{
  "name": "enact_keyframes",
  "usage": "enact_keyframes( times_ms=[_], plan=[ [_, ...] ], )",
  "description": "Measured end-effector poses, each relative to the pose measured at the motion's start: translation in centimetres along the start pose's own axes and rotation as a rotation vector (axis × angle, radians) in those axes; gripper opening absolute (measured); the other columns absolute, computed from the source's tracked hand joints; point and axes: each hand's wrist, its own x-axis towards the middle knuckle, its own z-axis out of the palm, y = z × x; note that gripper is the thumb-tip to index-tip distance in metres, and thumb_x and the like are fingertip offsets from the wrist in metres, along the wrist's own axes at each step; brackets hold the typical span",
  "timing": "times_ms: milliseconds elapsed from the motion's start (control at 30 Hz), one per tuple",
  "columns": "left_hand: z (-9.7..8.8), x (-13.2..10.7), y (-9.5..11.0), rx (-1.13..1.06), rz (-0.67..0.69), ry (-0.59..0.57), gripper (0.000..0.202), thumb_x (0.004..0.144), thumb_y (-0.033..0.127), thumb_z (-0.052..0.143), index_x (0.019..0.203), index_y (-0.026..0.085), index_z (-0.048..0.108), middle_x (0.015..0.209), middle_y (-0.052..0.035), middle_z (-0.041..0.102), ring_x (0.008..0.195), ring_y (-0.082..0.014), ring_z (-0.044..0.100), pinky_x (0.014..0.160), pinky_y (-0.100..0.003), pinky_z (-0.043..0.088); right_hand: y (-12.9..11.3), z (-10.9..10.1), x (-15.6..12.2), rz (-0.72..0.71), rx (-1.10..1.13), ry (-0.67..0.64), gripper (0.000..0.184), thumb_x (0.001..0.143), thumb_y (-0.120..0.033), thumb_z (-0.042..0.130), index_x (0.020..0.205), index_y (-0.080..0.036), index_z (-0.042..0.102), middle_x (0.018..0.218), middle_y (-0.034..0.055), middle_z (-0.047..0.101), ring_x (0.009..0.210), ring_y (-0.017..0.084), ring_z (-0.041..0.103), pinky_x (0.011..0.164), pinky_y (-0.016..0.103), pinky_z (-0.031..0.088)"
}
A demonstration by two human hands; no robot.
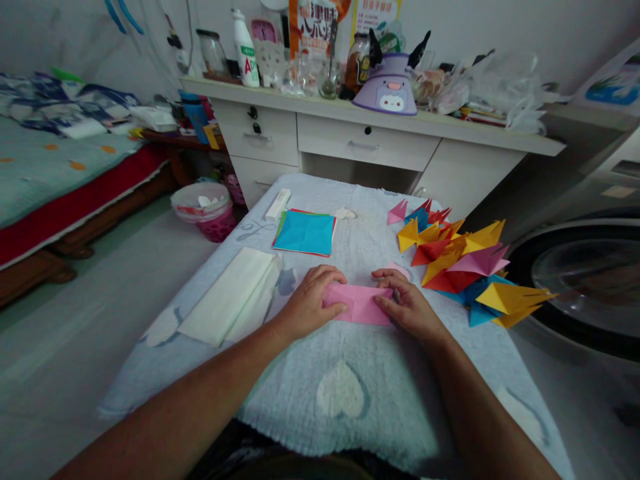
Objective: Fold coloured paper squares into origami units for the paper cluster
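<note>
Left of the frame's centre, a stack of square sheets (305, 232), blue on top, lies flat and unfolded, so it is probably the work that is left. Near the centre, the left hand (314, 295) pinches one end of a pink paper (363, 308), and the right hand (411, 308) grasps the other end; this paper is a creased band, which I judge an early stage. At the right, many pointed folded pieces (453, 259) seem finished. For writing, at the upper left a white bottle (244, 48) shows a big red "A"; at the top centre an orange bag (315, 28) bears white Chinese characters; beside it, a yellow sheet (376, 13) has red characters, too small for me.
</note>
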Motion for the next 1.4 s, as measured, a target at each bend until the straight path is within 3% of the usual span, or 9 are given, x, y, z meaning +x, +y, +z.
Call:
enact_keyframes(
  times_ms=[100,267,433,567,700,800,900,1200,1400],
  plan=[
    [-0.3,0.1,0.2,-0.069,-0.028,0.023,0.021,0.077,0.012,0.068,0.096,0.02,0.062,0.099,-0.0029,0.065,0.098,-0.019,0.059,0.089,-0.035,0.045,-0.3,0.1,0.0,-0.001,0.082,-0.015,0.012,0.085,-0.033,0.063,0.082,-0.022,0.06,0.122,0.0087,0.056,0.117,0.026,0.052,0.103,0.048,0.035],
    [-0.3,0.1,0.4,-0.12,-0.032,-0.044,0.019,0.078,0.007,0.063,0.092,0.019,0.068,0.087,-0.0014,0.067,0.087,-0.0164,0.061,0.08,-0.03,0.046,-0.7,-0.1,-0.1,-0.019,0.148,-0.062,0.017,0.085,-0.039,0.065,0.092,-0.024,0.061,0.124,0.0078,0.056,0.121,0.026,0.05,0.105,0.046,0.035],
    [-0.8,0.1,0.4,-0.168,0.004,0.024,0.013,0.079,0.008,0.059,0.083,0.018,0.067,0.083,-0.0019,0.064,0.084,-0.0158,0.06,0.078,-0.029,0.046,-0.5,-1.1,-0.2,-0.047,0.114,-0.197,0.058,0.079,-0.047,0.07,0.129,-0.026,0.049,0.134,0.0093,0.049,0.127,0.028,0.046,0.108,0.045,0.035],
    [-1.4,0.1,0.6,-0.175,0.064,0.097,0.011,0.079,0.008,0.058,0.08,0.017,0.063,0.083,-0.0018,0.062,0.084,-0.0159,0.059,0.078,-0.03,0.046,-0.1,-1.6,-0.4,-0.082,-0.063,-0.24,0.067,0.078,-0.042,0.072,0.137,-0.027,0.045,0.147,0.0111,0.037,0.14,0.031,0.029,0.115,0.051,0.024],
    [-1.8,0.0,0.8,-0.177,0.115,0.137,0.012,0.078,0.007,0.058,0.082,0.017,0.062,0.084,-0.002,0.06,0.085,-0.0159,0.058,0.079,-0.03,0.046,0.3,-1.1,-0.3,-0.111,-0.194,-0.139,0.052,0.08,-0.024,0.067,0.129,-0.029,0.053,0.148,0.0106,0.036,0.14,0.031,0.029,0.113,0.055,0.023],
    [-2.0,0.0,1.0,-0.193,0.15,0.162,0.014,0.077,0.005,0.057,0.082,0.018,0.061,0.087,-0.0022,0.059,0.087,-0.0161,0.059,0.082,-0.031,0.046,0.3,-0.4,-0.1,-0.154,-0.213,-0.035,0.034,0.078,-0.015,0.063,0.109,-0.028,0.065,0.142,0.009,0.042,0.135,0.031,0.036,0.11,0.055,0.026],
    [-2.1,-0.2,1.2,-0.167,0.162,0.192,0.016,0.075,0.004,0.058,0.081,0.019,0.061,0.089,-0.0022,0.059,0.091,-0.0171,0.058,0.085,-0.033,0.046,-0.1,0.0,0.0,-0.2,-0.205,0.079,0.023,0.077,-0.011,0.059,0.093,-0.025,0.067,0.134,0.0077,0.05,0.127,0.029,0.044,0.106,0.053,0.031],
    [-1.8,-0.5,1.0,0.18,0.11,0.307,0.018,0.073,0.004,0.063,0.075,0.022,0.06,0.104,-0.0031,0.062,0.11,-0.0231,0.05,0.099,-0.042,0.037,-2.1,-0.2,-0.6,-0.26,-0.348,0.356,0.019,0.075,-0.01,0.057,0.085,-0.026,0.055,0.118,0.0066,0.061,0.113,0.029,0.053,0.097,0.051,0.04],
    [-1.3,-0.6,1.3,0.384,0.189,0.245,0.02,0.077,0.02,0.07,0.095,0.025,0.066,0.114,-0.0054,0.062,0.114,-0.0277,0.045,0.102,-0.049,0.032,-2.3,-0.1,-0.6,-0.311,-0.53,0.372,0.021,0.073,-0.008,0.059,0.084,-0.026,0.054,0.103,0.0043,0.067,0.1,0.028,0.055,0.092,0.051,0.038]
  ],
)
